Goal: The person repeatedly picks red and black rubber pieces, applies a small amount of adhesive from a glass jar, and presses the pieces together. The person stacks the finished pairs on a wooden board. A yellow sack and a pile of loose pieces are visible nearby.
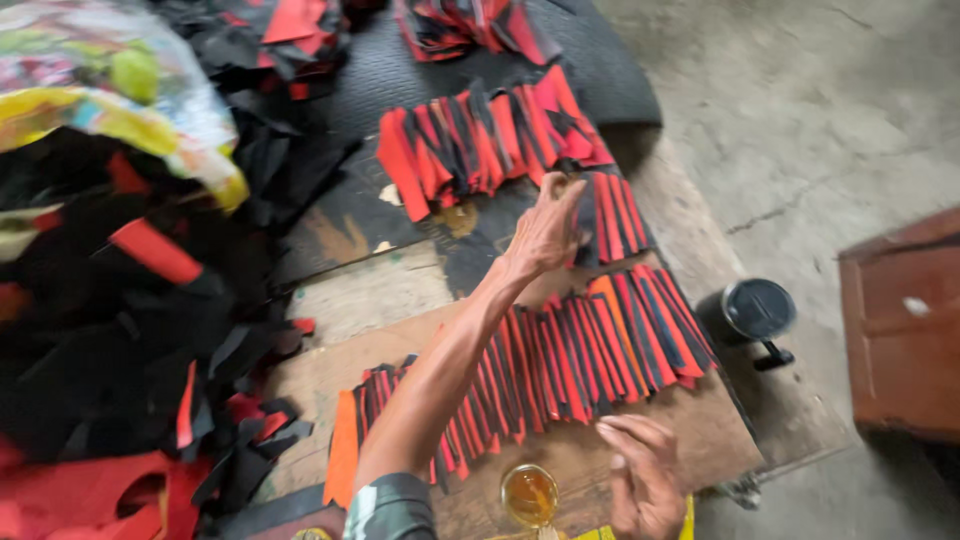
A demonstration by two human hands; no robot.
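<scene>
Nearest you, your right hand [640, 480] hangs low over the front edge of the board [700, 430], fingers loosely curled and empty as far as the blur lets you tell; nothing shows in its grip. Just to its left sits a small round jar [529, 495] of amber liquid, glossy, close beside the hand but not touched.

Past that, the near row of strips [560, 365] fans across the bare wood: thin flat pieces, red and black with an orange one or two, overlapped like shingles, the row running left to right and each strip's long axis pointing away from you.

Your left arm crosses over that row, and your left hand [545, 232] is the far-reaching one. Its fingers press down on the short stack of strips [608, 215] beyond, at that stack's left edge; pinch or plain touch, you can't tell from here. So the stack lies ahead of and just right of the left hand, well away from the right.

Farther still, another fanned row [490, 140] lies on a black ribbed mat [400, 70]. To your left, a soft heap of black and red scraps [130, 340]. On the concrete floor to the right, a dark round can [755, 310] and a brown wooden box [900, 320].
</scene>
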